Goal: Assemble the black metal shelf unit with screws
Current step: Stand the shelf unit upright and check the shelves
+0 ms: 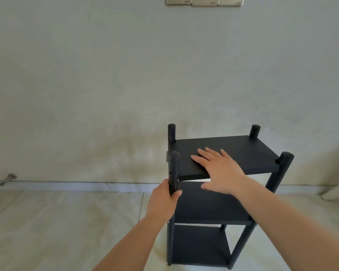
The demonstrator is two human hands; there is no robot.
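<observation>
In front of me stands a plain, pale grey-white plastered wall (106, 75), faintly smudged lower down. Three beige socket plates (205, 0) sit at its top edge. A white skirting board (76, 186) meets the pale glossy tiled floor (57, 222). A small metal doorstop (7, 179) juts out at far left.

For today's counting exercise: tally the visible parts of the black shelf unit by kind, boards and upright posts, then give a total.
Shelf boards: 3 (top board, middle board, bottom board)
Upright posts: 4 (near-left post, far-left post, far-right post, near-right post)
Total: 7
</observation>
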